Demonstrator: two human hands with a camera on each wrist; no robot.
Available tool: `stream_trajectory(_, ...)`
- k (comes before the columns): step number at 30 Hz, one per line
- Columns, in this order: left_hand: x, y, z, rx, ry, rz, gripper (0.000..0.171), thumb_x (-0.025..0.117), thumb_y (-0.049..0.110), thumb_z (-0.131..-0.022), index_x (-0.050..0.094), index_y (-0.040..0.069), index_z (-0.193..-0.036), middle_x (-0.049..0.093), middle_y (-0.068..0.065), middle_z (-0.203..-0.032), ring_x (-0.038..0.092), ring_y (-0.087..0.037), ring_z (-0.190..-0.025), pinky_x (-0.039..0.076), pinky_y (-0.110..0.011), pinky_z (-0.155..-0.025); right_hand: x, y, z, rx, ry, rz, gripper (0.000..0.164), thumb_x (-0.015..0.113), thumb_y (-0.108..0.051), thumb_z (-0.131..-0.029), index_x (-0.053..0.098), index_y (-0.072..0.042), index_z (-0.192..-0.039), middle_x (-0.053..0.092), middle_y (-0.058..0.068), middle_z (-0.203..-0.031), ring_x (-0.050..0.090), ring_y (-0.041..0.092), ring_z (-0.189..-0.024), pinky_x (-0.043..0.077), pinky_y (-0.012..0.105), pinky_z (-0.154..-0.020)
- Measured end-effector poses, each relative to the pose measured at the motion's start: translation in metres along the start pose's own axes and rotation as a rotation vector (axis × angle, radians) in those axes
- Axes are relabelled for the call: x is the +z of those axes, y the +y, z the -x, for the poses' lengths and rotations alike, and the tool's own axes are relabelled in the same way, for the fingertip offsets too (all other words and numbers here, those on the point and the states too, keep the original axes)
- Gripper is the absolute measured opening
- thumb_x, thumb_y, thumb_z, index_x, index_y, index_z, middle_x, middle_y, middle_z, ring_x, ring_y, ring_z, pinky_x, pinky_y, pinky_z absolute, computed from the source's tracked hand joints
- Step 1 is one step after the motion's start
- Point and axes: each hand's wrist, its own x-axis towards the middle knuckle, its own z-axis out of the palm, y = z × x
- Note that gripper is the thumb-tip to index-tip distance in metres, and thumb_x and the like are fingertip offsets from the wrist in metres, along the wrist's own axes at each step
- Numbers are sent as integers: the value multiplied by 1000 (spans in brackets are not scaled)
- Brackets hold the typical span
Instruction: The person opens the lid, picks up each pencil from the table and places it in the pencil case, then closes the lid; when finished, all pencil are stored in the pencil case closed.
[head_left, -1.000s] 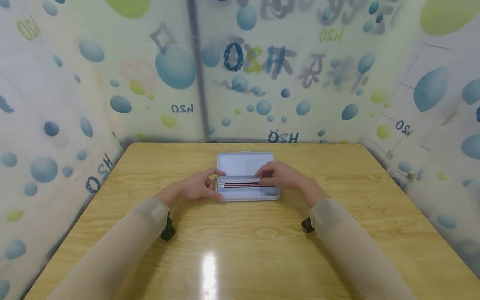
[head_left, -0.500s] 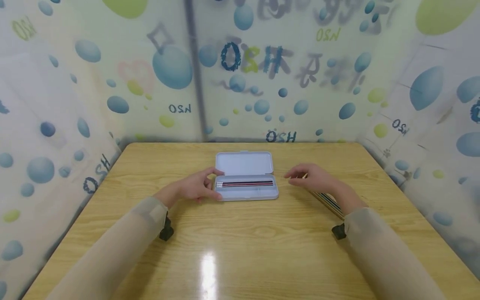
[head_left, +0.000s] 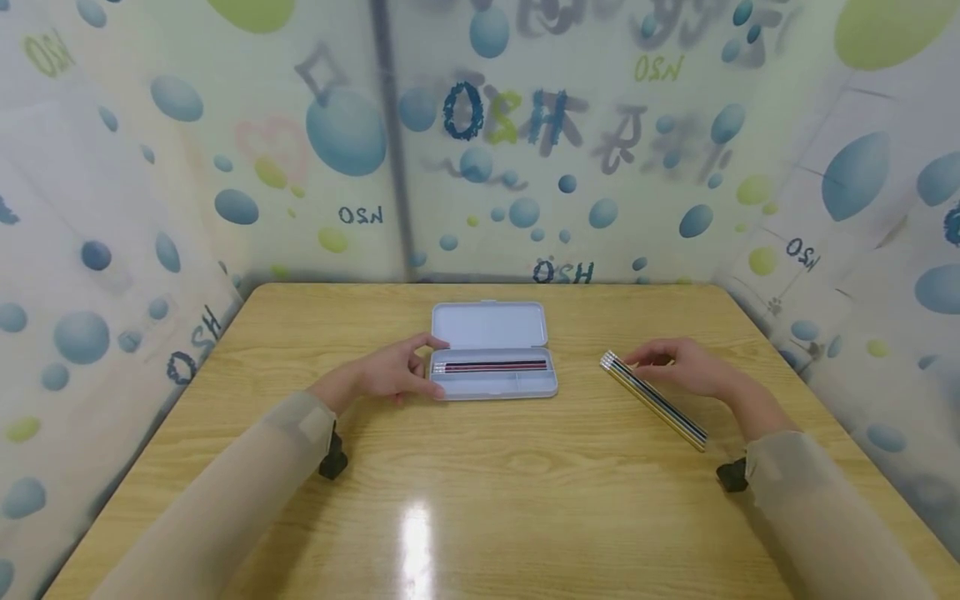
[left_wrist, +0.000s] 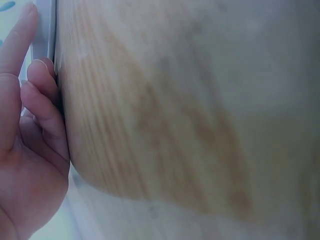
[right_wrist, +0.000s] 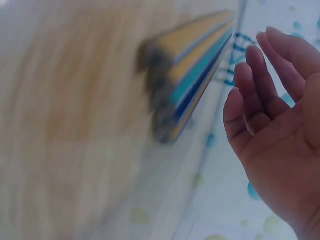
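Observation:
A pale pencil case lies open near the far side of the table, its lid laid back. Dark and red pencils fill its rear compartment, white ends to the left. My left hand holds the case's left end, thumb at the front corner and index finger by the hinge. To the right, a row of gold, green and dark pencils lies slantwise on the table, silvery ends away from me. My right hand is beside their far end, fingers loosely bent. The right wrist view shows a gap between fingertips and pencils.
A wooden table carries everything. Its back edge meets a patterned fabric wall, and similar panels rise at left and right. The case's front compartments are bare.
My right hand has left the pencil case and moved right, first over the loose pencils, then to their far side, uncovering them. My left hand has stayed on the case.

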Motion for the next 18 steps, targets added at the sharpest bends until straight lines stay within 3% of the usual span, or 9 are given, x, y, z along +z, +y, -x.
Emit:
stream_trajectory(11,3,0,-4,-10,-2,-6,89,91,39,-93,38,28,-165,55,-2,-81,46,-16,-56,44,-27,-55,-13,42,16,91,-82,-24,47,71,-37,-108,68,-15,-149,70,12,-147,65,31,-135,55,38,-102)
stream_trajectory(18,1,0,-2,-1,8,0,89,90,36,-94,38,27,-165,56,-3,-81,46,-16,-56,45,-27,-54,-15,43,14,131,-150,-99,53,71,-40,-107,64,-18,-155,61,13,-159,55,38,-148,49,47,-116)
